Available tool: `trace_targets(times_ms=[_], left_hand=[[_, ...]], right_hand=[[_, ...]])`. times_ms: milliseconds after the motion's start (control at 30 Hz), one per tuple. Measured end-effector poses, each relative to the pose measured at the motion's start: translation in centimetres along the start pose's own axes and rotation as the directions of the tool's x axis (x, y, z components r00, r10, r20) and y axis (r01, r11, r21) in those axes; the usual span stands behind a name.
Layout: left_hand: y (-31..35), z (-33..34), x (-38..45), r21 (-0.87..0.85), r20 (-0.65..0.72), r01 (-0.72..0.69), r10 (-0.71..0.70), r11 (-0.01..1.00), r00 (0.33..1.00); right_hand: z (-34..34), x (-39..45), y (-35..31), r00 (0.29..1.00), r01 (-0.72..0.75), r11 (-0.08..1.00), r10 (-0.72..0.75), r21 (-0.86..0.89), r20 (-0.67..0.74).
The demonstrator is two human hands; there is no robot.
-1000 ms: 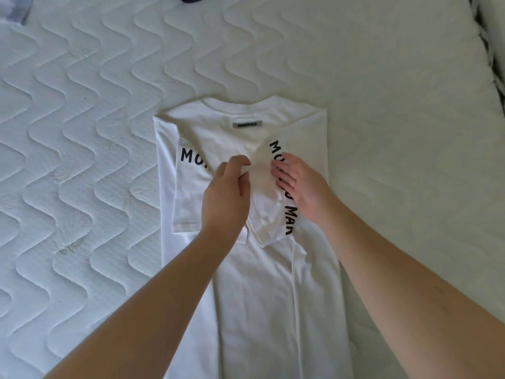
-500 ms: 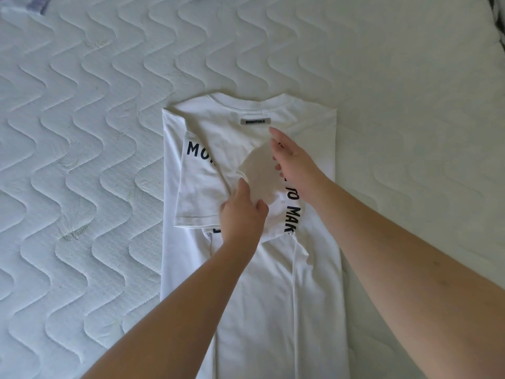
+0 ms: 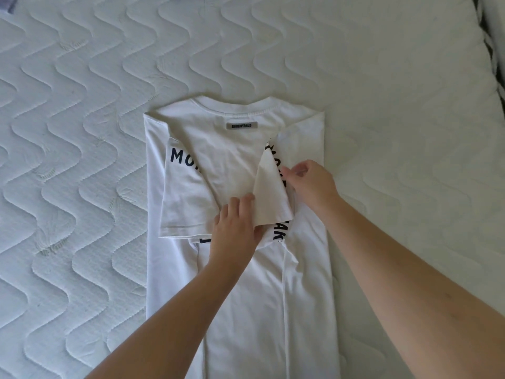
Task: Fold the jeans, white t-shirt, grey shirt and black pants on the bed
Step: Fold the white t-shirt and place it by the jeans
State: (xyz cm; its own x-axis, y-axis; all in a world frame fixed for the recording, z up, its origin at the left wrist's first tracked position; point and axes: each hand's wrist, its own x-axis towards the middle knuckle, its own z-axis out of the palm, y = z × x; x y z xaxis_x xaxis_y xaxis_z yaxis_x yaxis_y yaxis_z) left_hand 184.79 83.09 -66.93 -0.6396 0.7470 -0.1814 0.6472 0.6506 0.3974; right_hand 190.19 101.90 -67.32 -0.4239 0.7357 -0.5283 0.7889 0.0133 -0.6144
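T-shirt [image 3: 246, 296] lies face down in the middle of the bed [image 3: 82, 187], collar away from the person, grey label just below the neckline. Both sides are already folded in to a long narrow strip. Left sleeve [image 3: 188, 198] lies flat on the back, print showing.

Left hand [image 3: 236, 228]: rests palm down on the back of the shirt, fingers straight and pressing the cloth at the foot of the right sleeve [image 3: 269, 198]. Holds nothing.

Right hand [image 3: 308, 184]: fingers curled, pinching the outer edge of the right sleeve, which stands up in a soft peak between the two hands.

Handling, as judged from here:
- Light knit cotton, limp, no stiffness; it sags wherever unsupported, as the raised sleeve shows.
- Not fragile. Little slip against the quilted mattress, so a flat palm should be enough to pin it.
- Creases take easily; a ridge already runs down the lower right part.
- Best hold: pinch at a hem or fold edge, other hand flat as anchor. For the lengthwise fold, take both bottom corners rather than the middle, or the strip will likely bunch.

Jeans, grey shirt and black pants: none can be told for certain in view.
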Motion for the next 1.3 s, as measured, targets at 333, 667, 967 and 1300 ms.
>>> trace_targets(times_ms=[333,667,967,1300], left_hand=[[-0.5,-0.6,-0.5,-0.175,0.142,0.035,-0.01,0.984,0.99],[0.0,-1.2,3.1,-0.156,0.069,-0.025,0.036,0.987,0.997],[4.7,-0.5,17.0,-0.316,0.237,0.159,-0.085,0.935,0.968],[4.5,0.7,17.2,-0.273,0.076,0.105,-0.088,0.956,0.993]], right_hand=[[0.3,-0.2,0.1,0.997,-0.054,0.999,0.053,0.004,0.062],[-1.3,1.9,0.8,0.97,0.104,0.991,-0.121,-0.087,-0.211],[-3.1,7.9,-0.3,0.93,0.031,0.998,-0.009,0.054,-0.369],[-3.6,10.6,-0.6,0.905,0.014,0.971,-0.115,-0.24,-0.409]])
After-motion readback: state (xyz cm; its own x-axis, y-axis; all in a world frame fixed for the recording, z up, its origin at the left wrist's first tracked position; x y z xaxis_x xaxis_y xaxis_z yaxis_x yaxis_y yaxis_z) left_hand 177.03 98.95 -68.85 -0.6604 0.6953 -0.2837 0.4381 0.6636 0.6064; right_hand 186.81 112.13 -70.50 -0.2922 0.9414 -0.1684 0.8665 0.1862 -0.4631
